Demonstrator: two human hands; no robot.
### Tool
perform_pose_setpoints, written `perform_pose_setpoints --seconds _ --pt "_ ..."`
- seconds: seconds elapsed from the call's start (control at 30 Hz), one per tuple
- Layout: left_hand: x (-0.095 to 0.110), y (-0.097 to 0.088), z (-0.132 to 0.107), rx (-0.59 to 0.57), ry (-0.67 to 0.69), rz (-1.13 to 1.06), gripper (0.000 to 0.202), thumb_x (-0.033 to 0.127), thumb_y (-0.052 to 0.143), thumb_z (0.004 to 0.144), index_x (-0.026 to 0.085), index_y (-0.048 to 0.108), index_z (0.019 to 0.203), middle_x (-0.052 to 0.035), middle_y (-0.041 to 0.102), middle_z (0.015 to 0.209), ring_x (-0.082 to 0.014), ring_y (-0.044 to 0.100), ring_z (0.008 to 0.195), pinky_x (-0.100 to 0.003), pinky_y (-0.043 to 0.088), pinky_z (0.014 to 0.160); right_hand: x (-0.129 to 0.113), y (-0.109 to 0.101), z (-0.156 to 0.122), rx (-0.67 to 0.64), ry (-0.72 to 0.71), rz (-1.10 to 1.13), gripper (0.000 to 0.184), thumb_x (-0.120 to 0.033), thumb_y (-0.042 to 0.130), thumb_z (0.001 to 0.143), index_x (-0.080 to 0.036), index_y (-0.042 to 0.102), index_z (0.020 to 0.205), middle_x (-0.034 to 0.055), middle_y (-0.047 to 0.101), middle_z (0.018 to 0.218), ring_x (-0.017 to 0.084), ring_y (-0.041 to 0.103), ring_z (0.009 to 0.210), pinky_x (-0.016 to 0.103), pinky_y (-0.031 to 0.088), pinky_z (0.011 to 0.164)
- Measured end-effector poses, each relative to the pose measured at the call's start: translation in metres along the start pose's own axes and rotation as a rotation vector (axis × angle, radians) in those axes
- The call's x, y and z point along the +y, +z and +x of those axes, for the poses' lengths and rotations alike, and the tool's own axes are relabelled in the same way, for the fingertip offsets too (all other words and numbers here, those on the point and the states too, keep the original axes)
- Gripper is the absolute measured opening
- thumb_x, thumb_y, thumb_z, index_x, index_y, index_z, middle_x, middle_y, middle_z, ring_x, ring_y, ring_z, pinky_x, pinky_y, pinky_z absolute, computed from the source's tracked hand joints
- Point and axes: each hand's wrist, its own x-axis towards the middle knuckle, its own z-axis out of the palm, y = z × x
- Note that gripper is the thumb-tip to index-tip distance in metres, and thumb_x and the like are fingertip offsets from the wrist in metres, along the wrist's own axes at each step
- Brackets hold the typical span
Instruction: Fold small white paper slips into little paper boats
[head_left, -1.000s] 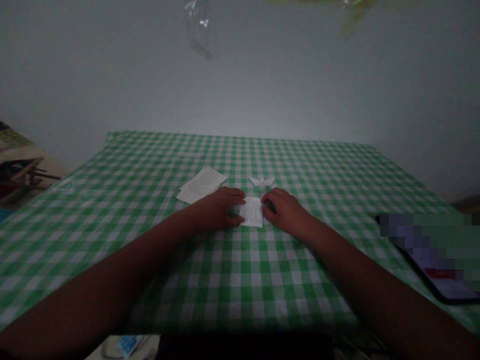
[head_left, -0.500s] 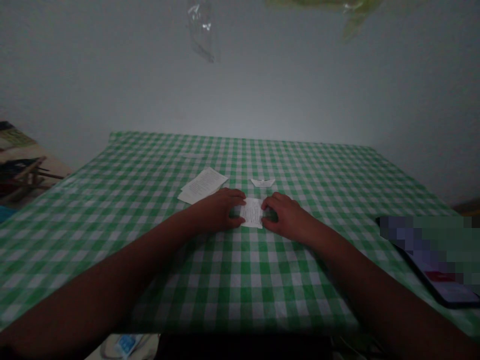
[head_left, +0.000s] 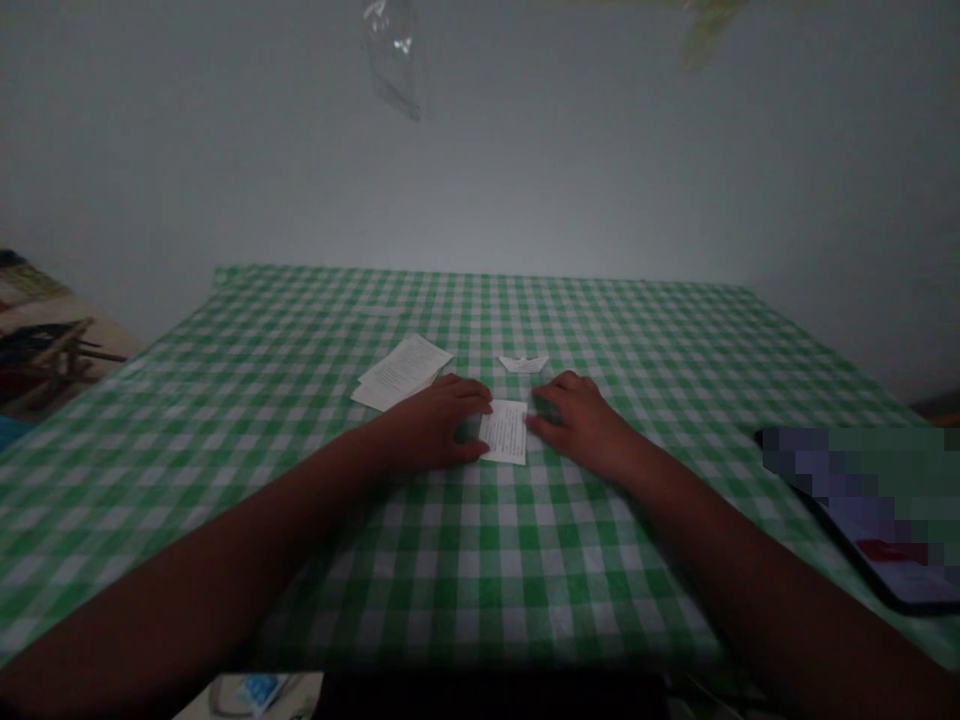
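Observation:
A small square of printed paper [head_left: 505, 432] lies on the checked tablecloth, its lines of text facing up. My left hand [head_left: 442, 425] holds it at its left edge, thumb at the near corner and fingers at the far corner. At the opposite edge, my right hand [head_left: 577, 420] has its thumb and fingers apart; the thumb tip is at or close to the paper, and whether it touches I cannot tell. Just beyond the square stands a small folded paper boat [head_left: 523, 365]. Printed sheets [head_left: 401, 372] lie overlapping behind my left hand, partly covered by it.
A green and white checked tablecloth [head_left: 495, 580] covers the table up to the wall [head_left: 480, 180]. At the right edge lies a phone [head_left: 862, 530], its screen partly blurred out. A clear plastic piece [head_left: 394, 60] hangs on the wall.
My right hand has drawn slightly away from the paper's right edge, its fingers lifting off. The paper's near side sits a little lower in view. My left hand stays at its edge.

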Motion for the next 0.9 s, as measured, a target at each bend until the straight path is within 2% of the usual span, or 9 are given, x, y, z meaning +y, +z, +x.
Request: perform_pose_setpoints --seconds 0.2,0.3,0.43,0.53,0.63,0.77,0.9 --pt "0.004 0.000 0.001 0.001 -0.008 -0.027 0.045 0.036 0.071 0.080 0.017 0.061 0.119 -0.0095 0.057 0.130 -0.0278 0.050 0.120 -0.043 0.041 0.104 0.003 0.005 0.003 -0.002 0.022 0.055 0.027 -0.030 0.073 0.080 -0.021 0.068 0.105 0.0108 0.062 0.106 0.028 0.055 0.106 0.046 0.045 0.094" --pt "0.003 0.001 0.001 0.009 0.000 -0.041 0.044 0.035 0.071 0.080 0.019 0.059 0.119 -0.0085 0.057 0.129 -0.0272 0.050 0.119 -0.042 0.042 0.103 0.000 0.003 0.005 0.005 0.040 0.110 0.020 -0.025 0.073 0.078 -0.021 0.067 0.097 0.0082 0.064 0.102 0.026 0.057 0.102 0.044 0.045 0.092" --pt "0.002 0.004 0.002 0.031 0.014 -0.048 0.045 0.035 0.071 0.079 0.020 0.057 0.119 -0.0094 0.056 0.128 -0.0279 0.050 0.120 -0.044 0.042 0.103 -0.004 0.001 0.006 0.003 0.076 0.284 0.006 -0.018 0.067 0.081 -0.021 0.064 0.085 0.0023 0.066 0.087 0.019 0.061 0.083 0.035 0.048 0.079" --pt "0.001 0.005 0.002 0.036 0.014 -0.059 0.050 0.036 0.071 0.079 0.019 0.054 0.122 -0.0109 0.054 0.130 -0.0283 0.049 0.122 -0.045 0.041 0.104 -0.006 0.001 0.006 0.001 0.076 0.391 0.007 -0.014 0.062 0.082 -0.021 0.062 0.082 -0.0004 0.065 0.078 0.015 0.061 0.071 0.029 0.047 0.067" --pt "0.002 0.007 0.002 0.041 -0.018 -0.066 0.062 0.037 0.072 0.078 0.017 0.046 0.131 -0.0138 0.050 0.136 -0.0293 0.045 0.128 -0.047 0.039 0.108 -0.008 0.001 0.005 0.053 0.059 0.437 0.014 -0.010 0.060 0.080 -0.021 0.061 0.090 0.0002 0.067 0.081 0.015 0.062 0.072 0.029 0.049 0.067" --pt "0.000 0.012 0.002 0.060 -0.088 -0.115 0.072 0.035 0.073 0.077 0.018 0.038 0.138 -0.0142 0.049 0.138 -0.0292 0.046 0.129 -0.048 0.038 0.109 -0.011 -0.003 0.004 0.082 -0.029 0.410 0.019 -0.010 0.058 0.081 -0.021 0.064 0.095 0.0022 0.067 0.087 0.015 0.063 0.076 0.030 0.051 0.071" --pt "-0.003 0.015 0.003 0.107 -0.100 -0.140 0.059 0.033 0.070 0.078 0.021 0.045 0.130 -0.0106 0.053 0.130 -0.0279 0.050 0.123 -0.047 0.041 0.106 -0.013 -0.010 0.002 0.070 -0.225 0.304 0.017 -0.010 0.054 0.083 -0.021 0.066 0.087 0.0031 0.066 0.089 0.015 0.062 0.079 0.030 0.051 0.074"
